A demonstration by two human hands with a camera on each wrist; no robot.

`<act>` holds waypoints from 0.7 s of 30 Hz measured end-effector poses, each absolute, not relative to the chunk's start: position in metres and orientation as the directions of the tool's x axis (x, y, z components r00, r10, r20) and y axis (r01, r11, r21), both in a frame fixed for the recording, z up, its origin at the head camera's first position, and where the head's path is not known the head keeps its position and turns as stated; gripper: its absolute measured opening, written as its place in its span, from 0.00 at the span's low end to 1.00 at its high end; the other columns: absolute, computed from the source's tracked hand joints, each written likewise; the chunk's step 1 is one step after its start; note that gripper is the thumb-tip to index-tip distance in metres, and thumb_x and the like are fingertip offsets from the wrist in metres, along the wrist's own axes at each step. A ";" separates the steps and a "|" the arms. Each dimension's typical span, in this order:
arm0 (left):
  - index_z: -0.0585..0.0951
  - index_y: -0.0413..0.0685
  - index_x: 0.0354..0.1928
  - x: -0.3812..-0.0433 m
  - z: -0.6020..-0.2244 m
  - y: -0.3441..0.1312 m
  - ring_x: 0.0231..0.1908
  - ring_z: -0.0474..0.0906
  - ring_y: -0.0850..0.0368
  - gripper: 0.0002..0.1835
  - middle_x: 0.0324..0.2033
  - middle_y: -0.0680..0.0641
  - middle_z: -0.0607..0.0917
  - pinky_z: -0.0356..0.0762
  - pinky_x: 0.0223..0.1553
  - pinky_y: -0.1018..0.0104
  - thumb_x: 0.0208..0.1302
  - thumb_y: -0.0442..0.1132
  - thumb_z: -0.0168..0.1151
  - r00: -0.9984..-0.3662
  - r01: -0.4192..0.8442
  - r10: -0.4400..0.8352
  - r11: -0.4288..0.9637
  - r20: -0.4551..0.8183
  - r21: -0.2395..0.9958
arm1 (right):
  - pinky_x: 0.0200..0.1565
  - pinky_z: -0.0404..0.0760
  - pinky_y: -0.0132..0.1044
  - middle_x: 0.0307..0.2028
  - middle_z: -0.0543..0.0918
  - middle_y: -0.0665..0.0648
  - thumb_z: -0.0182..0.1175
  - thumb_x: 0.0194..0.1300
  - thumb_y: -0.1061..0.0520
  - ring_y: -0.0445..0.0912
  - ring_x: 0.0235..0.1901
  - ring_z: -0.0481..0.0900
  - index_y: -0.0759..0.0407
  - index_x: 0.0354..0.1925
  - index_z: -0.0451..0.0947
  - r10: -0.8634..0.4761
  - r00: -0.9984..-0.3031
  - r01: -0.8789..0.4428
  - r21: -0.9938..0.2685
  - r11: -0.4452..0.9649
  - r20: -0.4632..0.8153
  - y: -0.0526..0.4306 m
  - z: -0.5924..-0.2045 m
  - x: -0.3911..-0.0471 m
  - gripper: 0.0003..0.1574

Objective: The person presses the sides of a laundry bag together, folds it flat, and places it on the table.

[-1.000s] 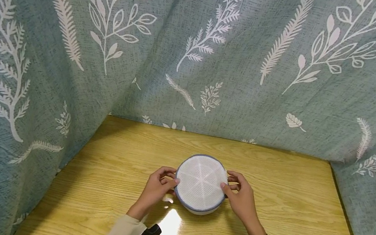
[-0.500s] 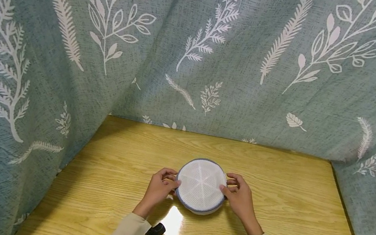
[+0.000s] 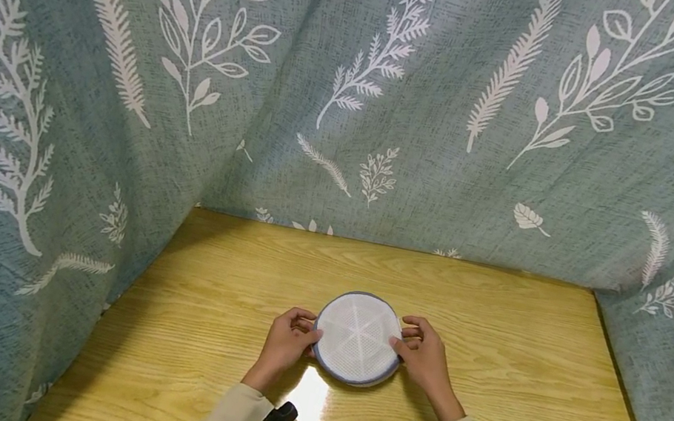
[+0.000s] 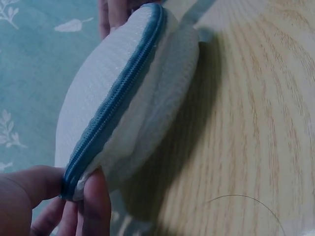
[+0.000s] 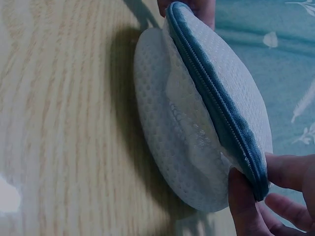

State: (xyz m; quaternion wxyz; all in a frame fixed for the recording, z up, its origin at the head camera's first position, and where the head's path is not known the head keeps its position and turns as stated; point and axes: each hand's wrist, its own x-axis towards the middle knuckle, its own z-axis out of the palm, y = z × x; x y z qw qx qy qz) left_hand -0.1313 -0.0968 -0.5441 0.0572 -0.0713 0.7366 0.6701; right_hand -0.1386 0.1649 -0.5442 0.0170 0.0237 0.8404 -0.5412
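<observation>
A round white mesh laundry bag [image 3: 358, 338] with a blue zipper band around its edge is held over the wooden table, near its middle. My left hand [image 3: 285, 341] pinches the left side of the rim between thumb and fingers. On the opposite side, my right hand [image 3: 427, 358] pinches the rim the same way. In the left wrist view the zipper [image 4: 115, 105] runs shut along the visible edge. The softer lower half of the bag [image 5: 177, 128] sags beneath the zipper in the right wrist view. Its inside is hidden.
The wood-grain table [image 3: 522, 349] surrounds the bag. A blue-green curtain [image 3: 419, 202] with white leaf prints hangs behind the table and along both sides. Black wrist mounts [image 3: 282, 415] jut inward from the sleeves.
Both hands have shifted the bag slightly toward me, and its far rim sits lower in the head view. The grip on both sides stays the same.
</observation>
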 end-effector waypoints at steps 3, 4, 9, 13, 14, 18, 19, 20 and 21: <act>0.77 0.23 0.53 -0.131 -0.544 -0.096 0.26 0.77 0.60 0.15 0.35 0.39 0.83 0.85 0.25 0.68 0.66 0.22 0.67 -0.984 -0.180 -0.030 0.096 -0.178 0.979 | 0.32 0.84 0.31 0.47 0.85 0.69 0.70 0.68 0.68 0.54 0.38 0.87 0.72 0.61 0.77 0.019 -0.998 0.062 -0.908 0.415 -0.060 0.164 -0.544 -0.138 0.26; 0.77 0.24 0.53 -0.130 -0.543 -0.096 0.26 0.77 0.59 0.15 0.35 0.39 0.83 0.85 0.25 0.68 0.66 0.22 0.67 -0.983 -0.181 -0.031 0.096 -0.179 0.979 | 0.32 0.83 0.31 0.47 0.85 0.69 0.70 0.68 0.67 0.54 0.38 0.87 0.72 0.61 0.77 0.016 -0.998 0.060 -0.907 0.418 -0.059 0.164 -0.544 -0.138 0.26; 0.78 0.26 0.52 -0.134 -0.554 -0.096 0.25 0.77 0.61 0.15 0.35 0.41 0.83 0.84 0.24 0.70 0.66 0.23 0.68 -0.984 -0.176 -0.040 0.095 -0.173 0.980 | 0.32 0.83 0.32 0.46 0.85 0.69 0.70 0.68 0.67 0.54 0.36 0.86 0.73 0.61 0.77 0.015 -0.999 0.047 -0.895 0.444 -0.045 0.164 -0.545 -0.138 0.25; 0.78 0.25 0.52 -0.134 -0.557 -0.095 0.26 0.76 0.61 0.15 0.35 0.41 0.82 0.83 0.24 0.71 0.65 0.22 0.68 -0.987 -0.159 -0.048 0.105 -0.155 0.982 | 0.34 0.82 0.31 0.46 0.85 0.68 0.70 0.68 0.68 0.52 0.36 0.86 0.73 0.61 0.77 0.017 -1.000 0.028 -0.883 0.468 -0.022 0.164 -0.547 -0.138 0.25; 0.78 0.26 0.52 -0.134 -0.558 -0.095 0.27 0.76 0.61 0.15 0.36 0.41 0.82 0.82 0.23 0.72 0.65 0.22 0.68 -0.989 -0.143 -0.050 0.124 -0.138 0.982 | 0.34 0.82 0.31 0.46 0.85 0.68 0.69 0.68 0.68 0.51 0.37 0.86 0.72 0.62 0.77 0.016 -1.000 0.020 -0.880 0.475 -0.014 0.164 -0.547 -0.137 0.26; 0.79 0.29 0.55 -0.130 -0.556 -0.095 0.35 0.79 0.56 0.17 0.45 0.38 0.80 0.84 0.29 0.70 0.66 0.24 0.69 -1.000 -0.011 -0.024 0.280 -0.005 0.960 | 0.38 0.85 0.36 0.50 0.84 0.67 0.70 0.69 0.67 0.53 0.41 0.84 0.71 0.63 0.76 -0.017 -0.996 -0.080 -0.856 0.511 0.083 0.164 -0.545 -0.132 0.27; 0.80 0.32 0.55 -0.129 -0.555 -0.096 0.39 0.81 0.53 0.17 0.48 0.39 0.80 0.85 0.31 0.68 0.66 0.25 0.70 -0.999 0.039 -0.005 0.342 0.043 0.939 | 0.40 0.86 0.39 0.52 0.83 0.67 0.70 0.68 0.67 0.54 0.43 0.84 0.70 0.64 0.76 -0.032 -0.993 -0.115 -0.841 0.528 0.116 0.164 -0.545 -0.130 0.28; 0.81 0.33 0.56 -0.127 -0.554 -0.096 0.43 0.82 0.50 0.18 0.51 0.39 0.80 0.87 0.36 0.64 0.65 0.26 0.71 -0.995 0.100 0.025 0.412 0.099 0.906 | 0.43 0.88 0.42 0.54 0.82 0.68 0.71 0.68 0.66 0.55 0.45 0.84 0.70 0.64 0.77 -0.055 -0.986 -0.161 -0.819 0.551 0.157 0.165 -0.544 -0.128 0.28; 0.81 0.34 0.57 -0.126 -0.552 -0.096 0.48 0.81 0.47 0.19 0.53 0.39 0.79 0.88 0.43 0.60 0.65 0.26 0.72 -0.986 0.165 0.068 0.468 0.151 0.868 | 0.47 0.88 0.48 0.56 0.81 0.68 0.72 0.68 0.66 0.58 0.49 0.83 0.70 0.64 0.77 -0.083 -0.976 -0.212 -0.793 0.571 0.201 0.165 -0.543 -0.126 0.29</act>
